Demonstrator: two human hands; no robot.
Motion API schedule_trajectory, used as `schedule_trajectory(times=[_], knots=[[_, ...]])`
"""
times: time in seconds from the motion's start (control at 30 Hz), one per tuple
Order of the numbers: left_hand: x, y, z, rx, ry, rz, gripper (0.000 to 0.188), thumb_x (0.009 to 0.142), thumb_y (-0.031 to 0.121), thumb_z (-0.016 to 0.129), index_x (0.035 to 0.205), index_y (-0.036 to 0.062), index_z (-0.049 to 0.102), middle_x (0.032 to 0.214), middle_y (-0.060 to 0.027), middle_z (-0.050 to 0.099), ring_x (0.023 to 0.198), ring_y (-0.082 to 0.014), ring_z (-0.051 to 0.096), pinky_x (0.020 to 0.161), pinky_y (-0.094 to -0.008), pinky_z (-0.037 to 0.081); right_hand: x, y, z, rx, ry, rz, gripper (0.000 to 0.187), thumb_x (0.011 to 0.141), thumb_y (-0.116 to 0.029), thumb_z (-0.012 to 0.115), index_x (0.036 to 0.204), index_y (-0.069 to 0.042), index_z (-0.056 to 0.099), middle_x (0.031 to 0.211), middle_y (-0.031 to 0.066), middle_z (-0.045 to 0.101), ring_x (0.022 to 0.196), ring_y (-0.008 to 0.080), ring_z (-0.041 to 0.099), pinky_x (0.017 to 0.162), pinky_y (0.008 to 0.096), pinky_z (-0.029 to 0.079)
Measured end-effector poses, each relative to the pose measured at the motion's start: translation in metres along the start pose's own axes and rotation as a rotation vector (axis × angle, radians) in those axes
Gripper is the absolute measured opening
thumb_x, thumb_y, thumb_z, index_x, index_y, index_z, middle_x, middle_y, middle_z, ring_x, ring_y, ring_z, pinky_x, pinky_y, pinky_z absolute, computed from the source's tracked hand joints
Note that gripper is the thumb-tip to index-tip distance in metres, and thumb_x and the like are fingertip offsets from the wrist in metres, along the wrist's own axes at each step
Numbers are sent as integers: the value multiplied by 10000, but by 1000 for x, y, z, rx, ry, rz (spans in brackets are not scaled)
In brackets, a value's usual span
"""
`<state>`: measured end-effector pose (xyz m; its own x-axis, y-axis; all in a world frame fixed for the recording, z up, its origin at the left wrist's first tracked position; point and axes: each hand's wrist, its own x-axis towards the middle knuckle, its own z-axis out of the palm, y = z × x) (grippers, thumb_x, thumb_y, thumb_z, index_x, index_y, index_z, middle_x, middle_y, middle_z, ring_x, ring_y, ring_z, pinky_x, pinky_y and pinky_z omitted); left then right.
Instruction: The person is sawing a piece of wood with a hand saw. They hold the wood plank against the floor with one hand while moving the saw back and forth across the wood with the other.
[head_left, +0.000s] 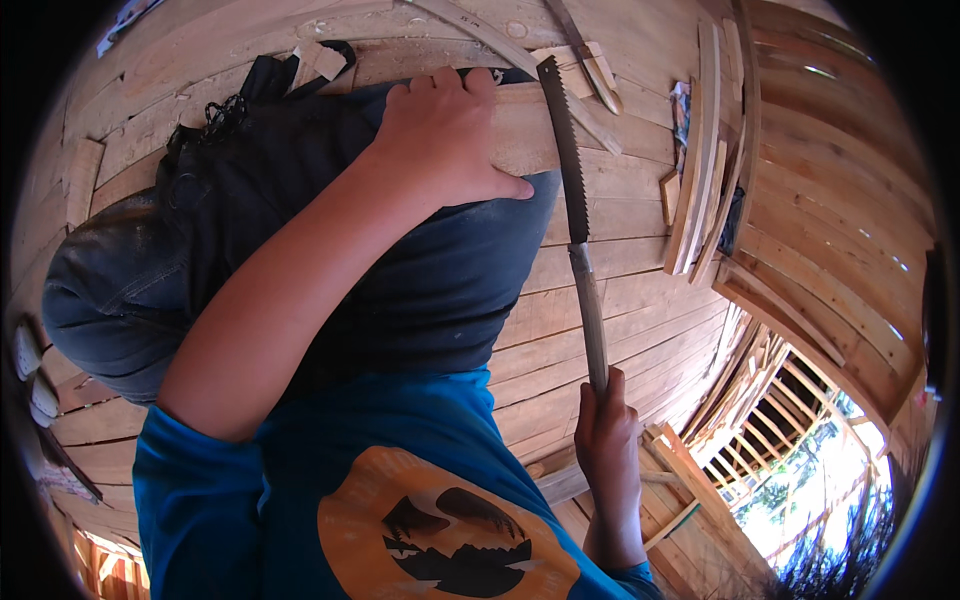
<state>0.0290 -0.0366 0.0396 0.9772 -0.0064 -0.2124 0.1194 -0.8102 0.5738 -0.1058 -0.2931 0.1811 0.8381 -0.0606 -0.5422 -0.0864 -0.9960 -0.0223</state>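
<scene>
Hands (440, 140) — saw (577, 222) right, board (524, 130) left

floor: plank floor (640, 265) under me, boards side by side
ahead of me: long wd strip (470, 22) lying slantwise; nr it a long tool (603, 88) w/ wd handle, can't tell what kind
my rt: long boards (697, 150) bunched together, w/ multicol. scrap (681, 110) just beside
wall: plank wall (825, 190) far rt, bits of light in gaps
opening: slats (772, 425) lower rt, bright greenery (795, 505) past 'em
my lt: flat wd offcut (85, 180) on floor; pale objs (42, 400) nr edge, too unclear to id
</scene>
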Motion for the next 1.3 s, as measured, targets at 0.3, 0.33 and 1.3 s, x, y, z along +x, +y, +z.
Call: schedule_trajectory(times=[0.3,0.33,1.3], knots=[[-2,-1,-9,-3,-10,-48,1007,568,598,835,1227,-70,469,1159,-279,568,1109,-412,576,943,-477,467,28,-10,-7,1,5,-83,188,967,-134,528,1108,-34,453,633,255,605,616,456,620,500,537,475],[-2,-3,-3,-13,17,-41,1007,569,600,833,1226,-71,468,1148,-280,572,1102,-407,578,933,-475,469,19,-8,-8,-10,-4,-55,188,967,-135,530,1108,-36,454,631,253,605,616,455,621,501,537,475],[-3,-5,-16,-88,-35,-44,926,543,602,842,1130,-23,493,1104,-230,557,1059,-386,568,916,-478,443,51,-28,-19,-70,56,-171,170,964,-164,534,1044,-32,462,594,253,587,605,462,613,507,557,472]])
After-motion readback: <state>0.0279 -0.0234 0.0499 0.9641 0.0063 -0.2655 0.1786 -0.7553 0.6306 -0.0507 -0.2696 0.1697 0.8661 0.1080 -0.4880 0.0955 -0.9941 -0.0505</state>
